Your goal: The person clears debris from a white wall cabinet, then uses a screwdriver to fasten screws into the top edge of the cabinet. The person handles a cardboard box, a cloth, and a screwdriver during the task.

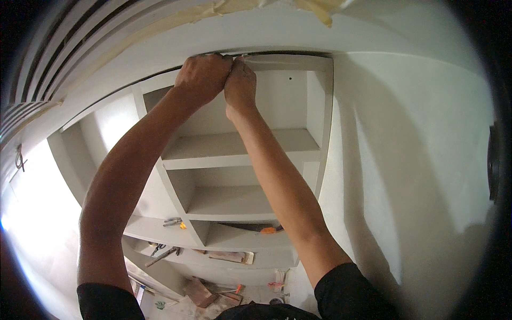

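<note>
Both my arms reach up to the top edge of a built-in white shelf unit [290, 63], where a dark gap runs between its frame and the ceiling. My left hand [207, 74] is closed in a fist against this edge, knuckles upward. Beside it, touching it, my right hand [241, 85] is also closed, its fingers curled at the gap. A small pale, shiny bit shows just above the right hand, too small to name. Whatever the fingers hold is hidden by the hands.
Pliers [172, 221] lie on a lower shelf, a hammer [161, 257] below them. An orange-handled tool [271, 230] sits further right. On the floor are a brown box-like piece [200, 292] and scraps. Masking tape [320, 12] hangs from the ceiling; slatted vents [58, 48] are at left.
</note>
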`<state>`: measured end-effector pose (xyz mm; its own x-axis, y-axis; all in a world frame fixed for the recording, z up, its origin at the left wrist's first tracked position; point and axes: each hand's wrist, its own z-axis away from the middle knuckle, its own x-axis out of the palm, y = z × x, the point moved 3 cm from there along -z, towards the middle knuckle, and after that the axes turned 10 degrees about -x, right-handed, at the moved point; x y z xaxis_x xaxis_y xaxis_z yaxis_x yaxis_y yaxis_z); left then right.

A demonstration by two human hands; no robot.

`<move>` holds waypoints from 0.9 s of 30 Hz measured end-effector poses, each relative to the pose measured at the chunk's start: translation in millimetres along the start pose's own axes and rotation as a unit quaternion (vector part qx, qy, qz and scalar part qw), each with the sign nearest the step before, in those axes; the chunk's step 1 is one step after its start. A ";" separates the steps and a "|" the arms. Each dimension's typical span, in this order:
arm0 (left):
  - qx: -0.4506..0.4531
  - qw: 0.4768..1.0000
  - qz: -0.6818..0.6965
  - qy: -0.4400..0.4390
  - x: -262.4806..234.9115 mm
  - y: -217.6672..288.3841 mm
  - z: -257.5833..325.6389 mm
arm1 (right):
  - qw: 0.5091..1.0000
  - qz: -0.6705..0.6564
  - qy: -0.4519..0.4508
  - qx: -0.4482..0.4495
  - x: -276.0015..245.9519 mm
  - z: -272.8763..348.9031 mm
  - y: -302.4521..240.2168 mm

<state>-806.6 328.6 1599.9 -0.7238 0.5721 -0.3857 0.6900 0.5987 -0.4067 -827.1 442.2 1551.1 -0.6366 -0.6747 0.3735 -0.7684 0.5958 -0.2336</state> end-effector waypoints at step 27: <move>-0.015 0.997 -0.072 -0.028 -10.6 -4.6 8.3 | 0.972 -0.116 -0.049 0.200 4.4 11.6 -25.0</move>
<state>-802.1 315.2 1598.9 -0.8134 0.4480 -0.3712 0.5786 0.6895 -0.4357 -811.5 419.3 1548.2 -0.4311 -0.8204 0.3757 -0.8437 0.2189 -0.4902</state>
